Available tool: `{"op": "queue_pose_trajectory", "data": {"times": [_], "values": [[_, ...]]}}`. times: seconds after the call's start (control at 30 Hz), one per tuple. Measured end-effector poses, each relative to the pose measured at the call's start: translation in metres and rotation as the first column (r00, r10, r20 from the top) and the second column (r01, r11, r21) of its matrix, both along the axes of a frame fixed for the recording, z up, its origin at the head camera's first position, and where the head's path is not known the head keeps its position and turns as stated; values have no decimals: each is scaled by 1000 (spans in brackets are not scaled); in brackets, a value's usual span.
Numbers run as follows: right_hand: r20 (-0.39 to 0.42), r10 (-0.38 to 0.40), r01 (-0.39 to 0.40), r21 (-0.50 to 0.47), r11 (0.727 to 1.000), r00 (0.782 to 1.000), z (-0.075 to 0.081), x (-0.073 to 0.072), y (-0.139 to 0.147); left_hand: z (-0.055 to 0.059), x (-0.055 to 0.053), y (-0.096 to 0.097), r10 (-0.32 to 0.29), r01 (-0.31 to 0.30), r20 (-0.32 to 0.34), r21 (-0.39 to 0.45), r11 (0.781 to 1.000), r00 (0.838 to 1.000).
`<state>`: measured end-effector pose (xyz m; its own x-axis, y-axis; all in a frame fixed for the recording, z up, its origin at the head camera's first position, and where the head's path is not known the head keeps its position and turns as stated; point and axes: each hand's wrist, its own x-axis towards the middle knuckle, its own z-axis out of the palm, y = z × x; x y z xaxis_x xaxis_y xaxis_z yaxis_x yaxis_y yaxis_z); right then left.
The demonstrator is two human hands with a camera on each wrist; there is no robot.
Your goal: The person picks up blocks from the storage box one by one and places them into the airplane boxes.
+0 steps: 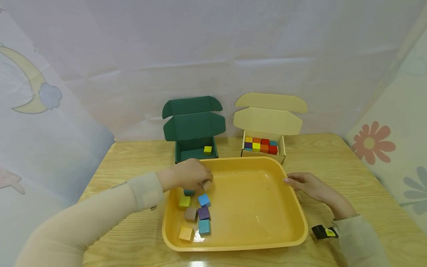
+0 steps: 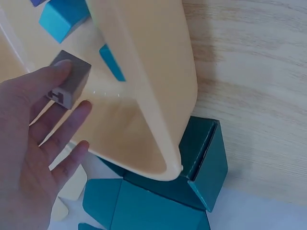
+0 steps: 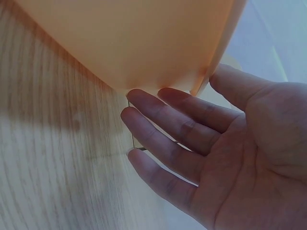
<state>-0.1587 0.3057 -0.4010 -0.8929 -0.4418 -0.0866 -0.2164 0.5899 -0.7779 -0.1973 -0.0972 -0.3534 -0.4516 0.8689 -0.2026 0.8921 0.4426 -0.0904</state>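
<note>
In the left wrist view, my left hand [image 2: 33,115] pinches a greyish-brown wooden cube [image 2: 76,82] marked with a letter H between thumb and fingers. The head view has this left hand [image 1: 191,175] over the back left corner of the yellow tray [image 1: 250,204]. Near it in the tray lie a blue cube [image 1: 204,200], a yellow-green cube [image 1: 185,202], a purple cube [image 1: 203,213] and several others. At the tray's right side, my right hand [image 1: 308,186] holds the rim, with its thumb over the edge and its fingers against the outer wall [image 3: 144,48].
Behind the tray stands an open dark green box [image 1: 194,128] with one yellow cube [image 1: 208,150] inside. To its right, an open cream box [image 1: 268,121] holds several coloured cubes [image 1: 264,148]. A black strap [image 1: 319,232] shows by the right wrist on the wooden table [image 1: 333,163].
</note>
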Motion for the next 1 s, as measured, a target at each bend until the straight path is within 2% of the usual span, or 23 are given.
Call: {"op": "queue_pose_trajectory", "data": {"times": [0.1, 0.17, 0.23, 0.33, 0.43, 0.73, 0.87, 1.0], "values": [[-1, -6, 6, 5, 1000, 1000, 0, 0, 0, 4, -2, -3, -12, 13, -9, 63, 998, 1000], [1, -10, 10, 8, 1000, 1000, 0, 0, 0, 7, -4, -4, -3, 2, 8, 100, 995, 1000], [0, -13, 13, 12, 1000, 1000, 0, -1, 0, 10, -5, -5, 21, -28, 55, 126, 992, 998], [1, -12, 12, 14, 1000, 1000, 0, 0, 0, 15, -8, -7, 77, -97, 138, 146, 985, 987], [-6, -10, 10, 12, 1000, 1000, 0, 0, 1, 19, -12, -9, 118, -146, 179, 153, 977, 977], [-10, -4, 4, 8, 1000, 1000, 0, 0, 1, 29, -28, -11, 211, -243, 190, 164, 956, 959], [-4, -6, 6, 11, 1000, 1000, 0, 0, 0, 31, -37, -12, 224, -259, 197, 175, 950, 954], [0, -11, 11, 15, 1000, 1000, 0, 0, 0, 32, -49, -15, 242, -287, 214, 218, 933, 947]]}}
